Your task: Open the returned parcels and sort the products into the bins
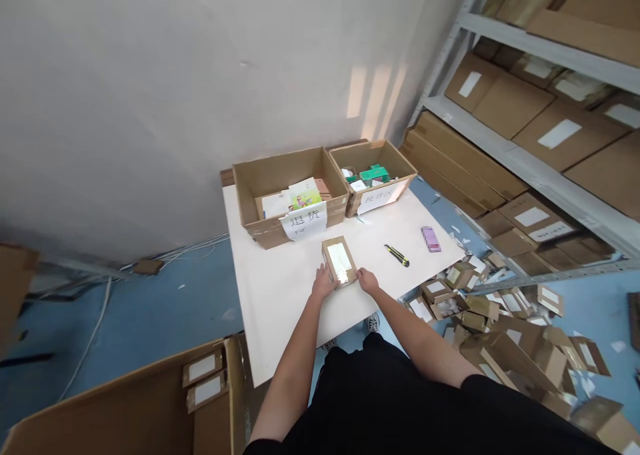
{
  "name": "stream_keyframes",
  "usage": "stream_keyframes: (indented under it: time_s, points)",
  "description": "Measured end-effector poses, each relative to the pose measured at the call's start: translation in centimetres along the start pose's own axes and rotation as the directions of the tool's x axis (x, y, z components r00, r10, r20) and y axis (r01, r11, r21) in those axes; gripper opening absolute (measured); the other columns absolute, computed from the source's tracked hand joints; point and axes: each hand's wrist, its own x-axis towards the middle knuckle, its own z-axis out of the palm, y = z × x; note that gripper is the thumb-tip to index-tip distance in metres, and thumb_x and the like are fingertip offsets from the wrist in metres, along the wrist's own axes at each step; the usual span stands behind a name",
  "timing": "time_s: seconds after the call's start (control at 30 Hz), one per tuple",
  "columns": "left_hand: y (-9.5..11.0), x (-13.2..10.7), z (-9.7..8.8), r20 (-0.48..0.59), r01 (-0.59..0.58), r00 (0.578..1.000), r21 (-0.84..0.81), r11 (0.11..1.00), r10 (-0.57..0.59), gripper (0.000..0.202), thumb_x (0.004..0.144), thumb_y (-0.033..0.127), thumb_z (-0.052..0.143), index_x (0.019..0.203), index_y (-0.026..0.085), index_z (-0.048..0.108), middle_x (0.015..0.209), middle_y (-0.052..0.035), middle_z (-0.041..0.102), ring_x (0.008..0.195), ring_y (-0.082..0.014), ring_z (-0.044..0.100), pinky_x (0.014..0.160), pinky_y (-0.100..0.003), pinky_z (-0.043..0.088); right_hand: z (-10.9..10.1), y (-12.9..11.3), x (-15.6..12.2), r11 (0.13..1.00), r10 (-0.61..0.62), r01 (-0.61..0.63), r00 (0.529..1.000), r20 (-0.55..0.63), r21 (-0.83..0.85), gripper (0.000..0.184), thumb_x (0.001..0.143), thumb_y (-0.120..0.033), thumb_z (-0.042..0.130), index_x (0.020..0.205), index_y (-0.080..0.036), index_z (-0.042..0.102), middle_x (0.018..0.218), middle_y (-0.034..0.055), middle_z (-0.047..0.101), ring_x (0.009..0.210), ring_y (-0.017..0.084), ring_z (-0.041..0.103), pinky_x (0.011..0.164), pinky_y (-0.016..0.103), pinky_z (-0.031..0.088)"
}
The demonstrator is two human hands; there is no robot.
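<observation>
A small brown cardboard box point(327, 244) with a shiny white label on top is between my hands, low over the white table. My left hand point(325, 282) grips its near left side, thumb on the label edge. On the near right corner, my right hand point(368, 281) has its fingers closed. To the right lies a yellow and black utility knife point(397, 255). Behind the box stand two open cartons with handwritten paper signs: the left carton point(267, 232) holds flat booklets or packs, and the right carton point(353, 205) holds small green and white boxes.
A blurred-out purple item point(431, 239) lies near the table's right edge point(450, 241). Opened boxes point(515, 348) are heaped on the floor at right, below a shelf rack point(530, 168) stacked with cartons. A large open carton point(125, 401) with small labelled boxes stands at lower left.
</observation>
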Motion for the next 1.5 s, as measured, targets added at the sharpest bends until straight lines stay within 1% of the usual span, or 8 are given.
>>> stream_keyframes:
  time_s: [0.13, 0.3, 0.43, 0.6, 0.77, 0.97, 1.23, 1.5]
  points:
    - [1.4, 2.4, -0.8, 0.153, -0.024, 0.988, 0.329, 0.944, -0.028, 0.118, 0.064, 0.032, 0.092, 0.162, 0.014, 0.03, 0.176, -0.0236, 0.01, 0.16, -0.0422, 0.02, 0.122, -0.048, 0.034, -1.7, 1.6, 0.9, 0.99, -0.126, 0.131, 0.987, -0.102, 0.042, 0.044, 0.108, -0.033, 0.048, 0.148, -0.017, 0.056, 0.15, 0.0123, 0.061, 0.137, 0.022, 0.057, 0.113, 0.032, 0.042]
    - [3.7, 5.7, -2.1, 0.356, -0.173, 0.931, 0.635, 0.753, -0.086, 0.13, 0.066, 0.04, 0.091, 0.169, 0.022, 0.014, 0.178, -0.014, 0.005, 0.163, -0.0389, 0.011, 0.123, -0.046, 0.036, -7.0, 3.5, 4.2, 0.94, -0.319, 0.336, 0.922, -0.22, 0.048, 0.052, 0.105, -0.031, 0.046, 0.157, -0.021, 0.049, 0.165, 0.0108, 0.044, 0.151, 0.025, 0.042, 0.123, 0.04, 0.035]
    - [4.9, 6.3, -1.0, 0.333, -0.137, 0.927, 0.729, 0.671, -0.173, 0.131, 0.069, 0.049, 0.087, 0.17, 0.022, 0.008, 0.179, -0.0121, 0.004, 0.163, -0.0375, 0.011, 0.122, -0.044, 0.039, -12.1, 6.8, 7.5, 0.916, -0.37, 0.399, 0.881, -0.295, 0.042, 0.055, 0.105, -0.031, 0.045, 0.159, -0.021, 0.047, 0.167, 0.0108, 0.041, 0.152, 0.026, 0.039, 0.126, 0.043, 0.032]
    - [5.9, 5.2, 1.8, 0.24, -0.092, 0.951, 0.822, 0.562, -0.195, 0.128, 0.071, 0.056, 0.083, 0.168, 0.012, 0.012, 0.177, -0.021, 0.009, 0.163, -0.0369, 0.01, 0.122, -0.045, 0.038, -16.2, 13.5, 11.2, 0.968, -0.221, 0.246, 0.934, -0.28, 0.056, 0.061, 0.104, -0.028, 0.045, 0.164, -0.021, 0.038, 0.164, 0.012, 0.044, 0.15, 0.027, 0.04, 0.123, 0.042, 0.035]
    - [6.6, 4.7, 3.2, 0.207, -0.054, 0.946, 0.861, 0.505, -0.251, 0.127, 0.071, 0.056, 0.083, 0.166, 0.005, 0.015, 0.175, -0.0259, 0.011, 0.164, -0.0354, 0.008, 0.123, -0.042, 0.038, -16.7, 18.7, 13.9, 0.997, -0.072, 0.07, 0.994, -0.081, -0.024, 0.056, 0.104, -0.028, 0.046, 0.159, -0.015, 0.044, 0.155, 0.015, 0.054, 0.143, 0.027, 0.048, 0.116, 0.036, 0.04]
    - [7.3, 3.9, 3.5, 0.204, 0.015, 0.93, 0.81, 0.586, -0.306, 0.129, 0.074, 0.051, 0.084, 0.168, 0.01, 0.005, 0.176, -0.0233, 0.003, 0.164, -0.0323, 0.001, 0.118, -0.039, 0.043, -12.8, 20.6, 14.7, 0.997, 0.033, -0.019, 0.983, 0.182, -0.079, 0.053, 0.097, -0.031, 0.065, 0.146, -0.017, 0.052, 0.143, 0.0172, 0.062, 0.128, 0.028, 0.062, 0.101, 0.033, 0.049]
    - [7.9, 3.6, 4.7, 0.213, 0.078, 0.906, 0.765, 0.64, -0.365, 0.134, 0.075, 0.046, 0.086, 0.168, 0.01, -0.003, 0.176, -0.0202, -0.007, 0.163, -0.0298, -0.008, 0.121, -0.037, 0.039, -10.4, 16.8, 14.4, 0.985, 0.014, -0.064, 0.955, 0.297, 0.159, 0.047, 0.089, -0.022, 0.068, 0.132, -0.019, 0.051, 0.104, 0.0075, 0.075, 0.083, 0.021, 0.077, 0.072, 0.027, 0.056]
    - [8.1, 4.2, 6.5, 0.176, 0.139, 0.897, 0.761, 0.634, -0.407, 0.144, 0.07, 0.05, 0.091, 0.169, 0.011, -0.005, 0.175, -0.023, -0.009, 0.163, -0.032, -0.009, 0.123, -0.041, 0.037, -10.8, 2.5, 9.9, 0.859, -0.503, 0.459, 0.841, 0.201, 0.229, 0.064, 0.099, -0.027, 0.049, 0.161, -0.029, 0.033, 0.124, 0.0052, 0.075, 0.094, 0.022, 0.074, 0.086, 0.033, 0.057]
